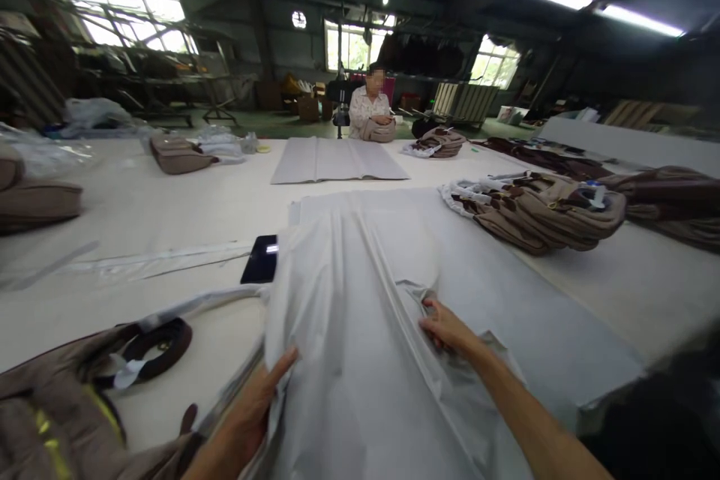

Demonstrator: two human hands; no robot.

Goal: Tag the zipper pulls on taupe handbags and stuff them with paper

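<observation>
A thin, pale grey plastic sheet [360, 360], creased lengthwise, lies before me over a stack of similar flat sheets [478, 255]. My left hand [253, 409] holds its left edge, thumb on top and fingers hidden underneath. On the right side, my right hand [447, 326] pinches a crumpled fold of the same sheet. Close by my left hand lies a brown fabric bag [61, 405] with yellow zips, a white-wrapped handle and a coiled dark strap [163, 349]. Partly tucked against the sheet's left edge is a dark phone [260, 259].
Piled brown bags [540, 214] lie at the right, with more bags [39, 199] at the left. Another flat grey stack [340, 160] rests at the table's far side. Beyond it a person [368, 101] handles a brown bag [378, 130].
</observation>
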